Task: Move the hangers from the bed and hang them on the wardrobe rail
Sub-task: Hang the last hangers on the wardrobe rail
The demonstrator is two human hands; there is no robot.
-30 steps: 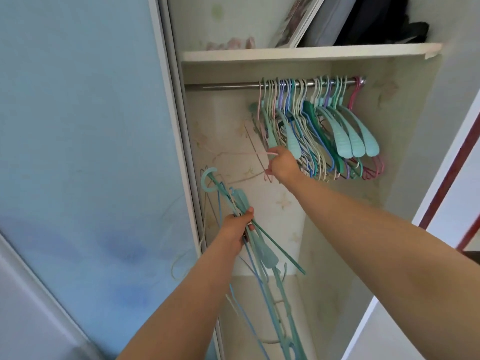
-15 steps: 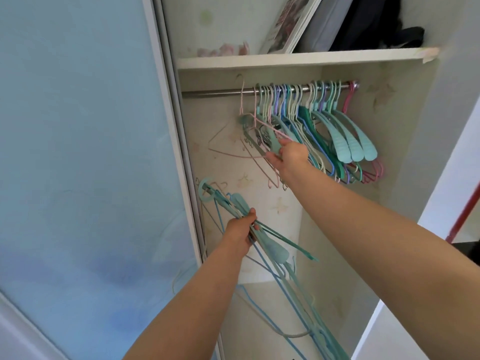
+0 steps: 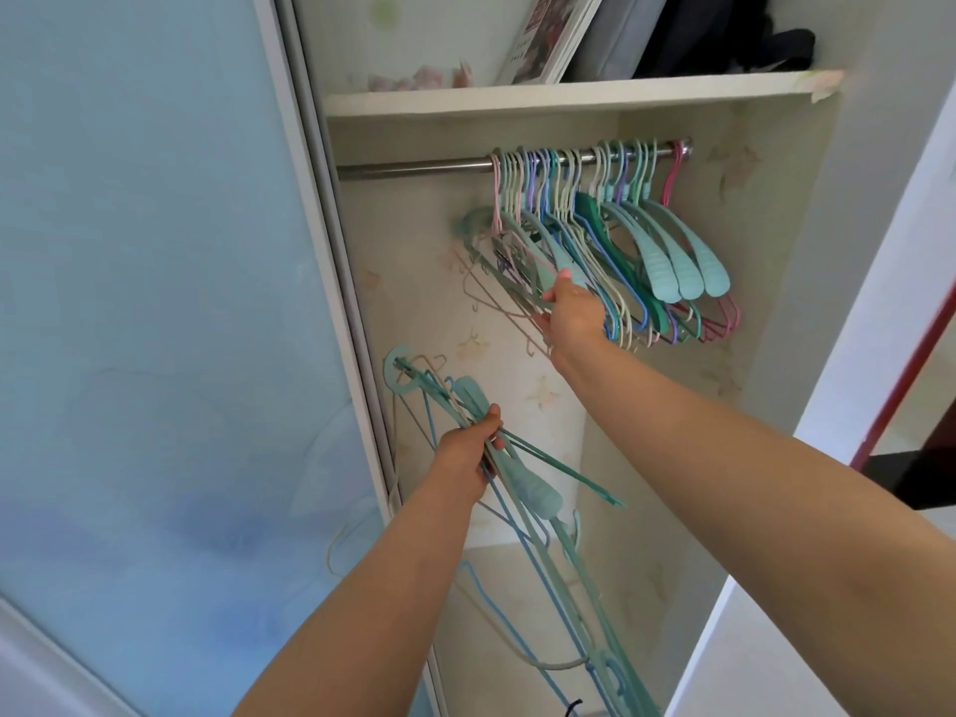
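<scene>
Inside the open wardrobe a metal rail (image 3: pixel 414 168) runs under a white shelf. Several plastic hangers (image 3: pixel 621 240) in teal, blue, cream, purple and pink hang bunched on its right half. My right hand (image 3: pixel 571 313) reaches up and holds a thin pink hanger (image 3: pixel 497 209) whose hook sits on the rail at the left end of the bunch. My left hand (image 3: pixel 468 458) grips a bundle of teal and blue hangers (image 3: pixel 527 489) lower down; their ends trail toward the wardrobe floor.
A pale blue sliding door (image 3: pixel 155 302) fills the left. The white shelf (image 3: pixel 569 93) above the rail carries a framed picture (image 3: pixel 543 38) and dark bags. The rail's left half is bare. A red post (image 3: pixel 910 354) stands at far right.
My right hand lifted the pink hanger from mid-height up to the rail and its hook now sits on the rail. My left hand with the bundle stayed about where it was.
</scene>
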